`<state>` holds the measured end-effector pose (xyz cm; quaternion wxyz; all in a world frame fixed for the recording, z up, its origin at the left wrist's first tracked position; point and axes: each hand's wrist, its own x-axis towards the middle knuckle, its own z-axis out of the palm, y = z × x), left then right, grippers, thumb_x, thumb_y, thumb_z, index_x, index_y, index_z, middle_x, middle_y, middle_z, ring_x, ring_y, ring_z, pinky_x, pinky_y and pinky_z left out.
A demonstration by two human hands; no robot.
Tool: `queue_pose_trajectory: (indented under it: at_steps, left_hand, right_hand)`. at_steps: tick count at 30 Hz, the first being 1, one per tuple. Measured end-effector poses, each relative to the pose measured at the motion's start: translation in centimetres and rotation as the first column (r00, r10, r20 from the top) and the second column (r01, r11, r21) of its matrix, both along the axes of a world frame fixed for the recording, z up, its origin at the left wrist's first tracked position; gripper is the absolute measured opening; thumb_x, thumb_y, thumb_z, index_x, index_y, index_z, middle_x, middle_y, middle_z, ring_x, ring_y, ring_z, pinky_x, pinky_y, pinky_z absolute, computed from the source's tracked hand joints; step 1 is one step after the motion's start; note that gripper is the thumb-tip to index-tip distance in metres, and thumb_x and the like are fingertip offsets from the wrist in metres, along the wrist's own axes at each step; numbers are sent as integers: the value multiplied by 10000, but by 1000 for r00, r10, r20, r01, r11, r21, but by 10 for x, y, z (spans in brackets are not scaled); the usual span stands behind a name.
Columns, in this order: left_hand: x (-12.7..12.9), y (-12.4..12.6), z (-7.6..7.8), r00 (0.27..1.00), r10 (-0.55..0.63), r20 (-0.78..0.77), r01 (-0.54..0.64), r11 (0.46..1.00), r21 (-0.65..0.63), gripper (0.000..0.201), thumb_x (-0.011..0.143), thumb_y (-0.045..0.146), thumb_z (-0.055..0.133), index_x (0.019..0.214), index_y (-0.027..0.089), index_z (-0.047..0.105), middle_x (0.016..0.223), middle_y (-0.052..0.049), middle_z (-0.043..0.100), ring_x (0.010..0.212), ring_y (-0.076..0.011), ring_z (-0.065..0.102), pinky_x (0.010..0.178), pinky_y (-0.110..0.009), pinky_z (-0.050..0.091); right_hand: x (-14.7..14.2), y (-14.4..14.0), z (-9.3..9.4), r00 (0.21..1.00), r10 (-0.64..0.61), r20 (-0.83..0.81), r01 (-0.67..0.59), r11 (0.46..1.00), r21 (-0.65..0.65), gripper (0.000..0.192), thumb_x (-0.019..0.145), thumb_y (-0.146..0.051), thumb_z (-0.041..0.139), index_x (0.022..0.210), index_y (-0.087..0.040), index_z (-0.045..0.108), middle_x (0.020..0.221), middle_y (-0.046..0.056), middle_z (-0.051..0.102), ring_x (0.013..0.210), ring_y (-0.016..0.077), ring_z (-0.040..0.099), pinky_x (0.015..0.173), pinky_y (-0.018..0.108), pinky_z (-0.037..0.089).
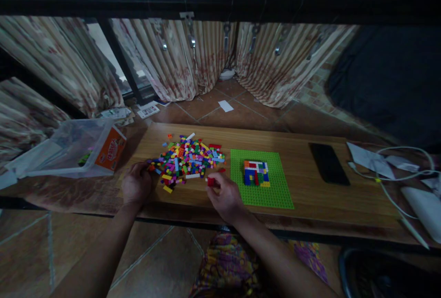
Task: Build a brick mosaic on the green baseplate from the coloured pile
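Note:
A heap of small coloured bricks (189,156) lies on the wooden table (310,197). To its right sits a green baseplate (275,188) with a small multicoloured build (256,172) on it. My right hand (225,197) rests on the table between heap and baseplate, its fingertips pinching a red brick (210,181). My left hand (137,184) lies at the heap's left edge with fingers curled, touching an orange brick (151,167); whether it grips anything is hidden.
A clear plastic tub (74,149) with an orange label stands at the left. A black phone (329,163) lies right of the baseplate, then papers, a white cable (392,176) and a white device (425,206). Curtains hang behind.

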<state>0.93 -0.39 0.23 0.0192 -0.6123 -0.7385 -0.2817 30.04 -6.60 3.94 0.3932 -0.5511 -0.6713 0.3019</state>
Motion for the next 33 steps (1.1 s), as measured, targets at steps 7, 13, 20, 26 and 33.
queue_pose_trajectory:
  at_steps: [7,13,20,26,33]
  left_hand:
    - [-2,2,-2,1000,7,-6,-7,1000,15,280,826,218,434,930,174,690,979,-96,710,915,-236,647,832,-342,509]
    - [-2,2,1,999,-10,-42,10,1000,-5,273,812,191,442,931,167,686,954,-98,708,897,-241,638,830,-360,506]
    - [0,3,4,997,-9,-77,7,1000,-29,282,806,177,443,933,129,691,970,-125,705,904,-261,642,836,-386,508]
    - [0,2,5,998,17,-60,-21,998,-61,312,805,197,452,998,138,690,1019,-126,706,906,-263,645,821,-382,511]
    - [0,2,3,998,4,-59,-7,999,-39,301,810,197,442,962,132,694,1012,-137,711,923,-281,650,807,-384,505]
  right_hand:
    - [36,-43,-11,976,-69,-209,38,988,-147,283,831,-197,511,1064,-228,668,984,46,668,898,173,638,793,301,523]
    - [59,-63,-22,850,-282,-444,92,911,-401,338,830,-306,545,1147,-233,641,956,48,680,794,173,655,753,349,555]
    - [73,-54,-3,482,-482,-732,-7,833,-553,354,740,-367,678,1052,-205,636,874,41,705,715,160,653,669,324,549]
    - [76,-50,-3,504,-518,-691,26,809,-587,437,627,-364,831,990,-211,643,824,6,701,670,126,633,648,281,539]
    - [81,-49,-11,639,-468,-611,119,844,-522,465,703,-528,746,1000,-195,616,794,18,690,588,129,601,529,276,512]
